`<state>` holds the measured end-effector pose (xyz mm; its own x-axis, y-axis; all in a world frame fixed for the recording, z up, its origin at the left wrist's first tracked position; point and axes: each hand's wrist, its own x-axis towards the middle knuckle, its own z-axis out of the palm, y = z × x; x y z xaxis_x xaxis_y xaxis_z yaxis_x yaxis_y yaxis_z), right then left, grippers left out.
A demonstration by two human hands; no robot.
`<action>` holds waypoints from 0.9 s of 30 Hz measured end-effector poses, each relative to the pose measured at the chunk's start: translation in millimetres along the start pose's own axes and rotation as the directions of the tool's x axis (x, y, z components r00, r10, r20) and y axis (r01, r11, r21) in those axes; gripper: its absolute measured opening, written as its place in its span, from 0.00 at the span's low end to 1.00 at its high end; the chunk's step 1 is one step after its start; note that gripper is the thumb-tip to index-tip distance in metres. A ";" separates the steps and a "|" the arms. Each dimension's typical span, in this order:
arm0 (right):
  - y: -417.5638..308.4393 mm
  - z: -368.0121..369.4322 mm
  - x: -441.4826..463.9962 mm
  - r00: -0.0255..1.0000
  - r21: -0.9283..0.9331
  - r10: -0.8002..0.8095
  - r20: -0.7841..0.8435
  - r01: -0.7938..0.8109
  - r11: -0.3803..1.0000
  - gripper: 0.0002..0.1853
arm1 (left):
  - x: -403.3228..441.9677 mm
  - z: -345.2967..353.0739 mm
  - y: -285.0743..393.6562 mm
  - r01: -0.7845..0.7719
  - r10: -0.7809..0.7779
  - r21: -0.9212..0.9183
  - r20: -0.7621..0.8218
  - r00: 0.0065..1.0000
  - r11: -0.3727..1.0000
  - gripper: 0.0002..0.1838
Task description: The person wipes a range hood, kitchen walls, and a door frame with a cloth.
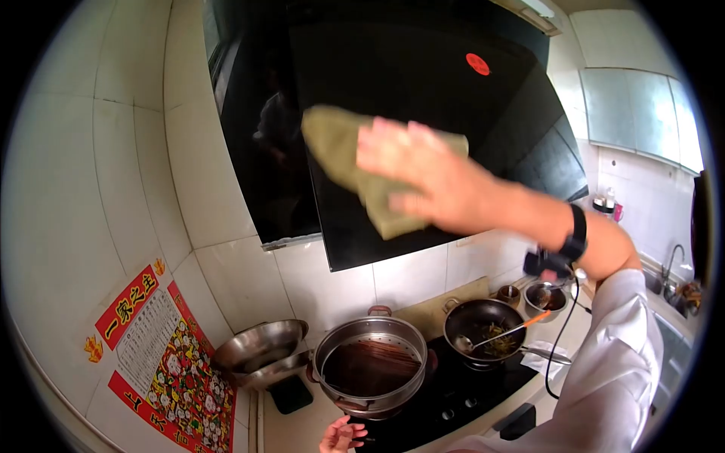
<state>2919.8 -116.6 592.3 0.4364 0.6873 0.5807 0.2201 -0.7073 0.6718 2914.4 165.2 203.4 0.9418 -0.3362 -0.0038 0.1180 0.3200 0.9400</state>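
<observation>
My right hand [415, 170], blurred by motion, presses an olive-green cloth [332, 143] against the glossy black front panel of the range hood [377, 75]. The cloth sticks out past the fingers to the left and below the palm. Low in the view, my left hand [343, 436] is near the front of a steel steamer pot [370, 362]; its fingers are loosely bent and apart, with nothing visible in them. A black strap with a small device [566, 253] sits on my right wrist.
On the black cooktop [453, 408], a wok [487, 332] holds food and an orange-handled ladle [498, 334]. Steel pans [260, 347] lean by the left wall, under a red calendar poster [170, 370]. Bowls [545, 298] and a dangling cable [563, 343] are at right.
</observation>
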 end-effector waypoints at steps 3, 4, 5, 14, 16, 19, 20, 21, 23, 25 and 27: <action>94.4 -2.8 45.6 0.984 0.050 0.126 -0.128 -0.121 0.991 0.30 | 2.7 -0.1 -2.2 -0.028 0.028 0.007 -0.044 0.999 1.000 0.23; 119.7 -11.4 64.4 0.962 0.096 0.245 -0.118 -0.235 0.967 0.31 | 3.0 2.0 -3.2 -0.048 0.048 0.006 -0.066 0.997 0.999 0.23; 149.6 -17.9 81.9 0.941 0.112 0.331 -0.073 -0.322 0.940 0.33 | 3.2 6.8 -1.4 -0.024 0.021 -0.032 -0.079 0.997 0.999 0.23; 123.5 -8.2 43.7 0.961 0.049 0.251 -0.117 -0.246 0.968 0.32 | 23.7 57.3 -12.7 0.012 -0.012 -0.001 -0.091 0.996 1.000 0.16; 69.3 -1.5 -16.7 0.989 0.078 0.102 -0.104 -0.094 0.993 0.30 | 21.8 61.9 -0.2 -0.065 0.065 0.000 0.061 0.996 0.998 0.22; -2.6 -15.1 -86.9 0.990 0.202 0.130 0.053 -0.138 0.970 0.31 | 38.0 67.9 6.2 -0.250 0.248 0.040 0.036 0.968 0.967 0.16; -12.4 -18.6 -102.4 0.983 0.285 0.156 0.101 -0.178 0.942 0.32 | 40.1 72.8 24.6 -0.352 0.348 0.042 0.070 0.935 0.935 0.16; -15.6 -18.7 -112.2 0.979 0.309 0.176 0.104 -0.200 0.930 0.34 | 37.0 78.5 44.9 -0.392 0.385 0.047 0.119 0.915 0.919 0.16; -8.5 -25.2 -124.6 0.965 0.453 0.241 0.101 -0.261 0.853 0.29 | 23.8 96.1 87.8 -0.527 0.505 0.086 0.196 0.841 0.845 0.14; -6.0 -33.8 -141.0 0.840 0.857 0.505 0.197 -0.398 0.328 0.25 | 18.9 123.2 116.5 -0.702 0.669 0.141 0.219 0.710 0.698 0.14; -6.0 -32.8 -151.9 0.614 0.919 0.702 0.361 -0.107 -0.379 0.22 | 17.6 141.0 132.7 -0.787 0.736 0.168 0.280 0.616 0.594 0.15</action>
<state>2823.6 -211.3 515.1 0.7372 -0.1338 0.6622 0.6719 0.0425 -0.7394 2902.2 76.8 376.2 0.5789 -0.2192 0.7854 -0.7236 0.3060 0.6187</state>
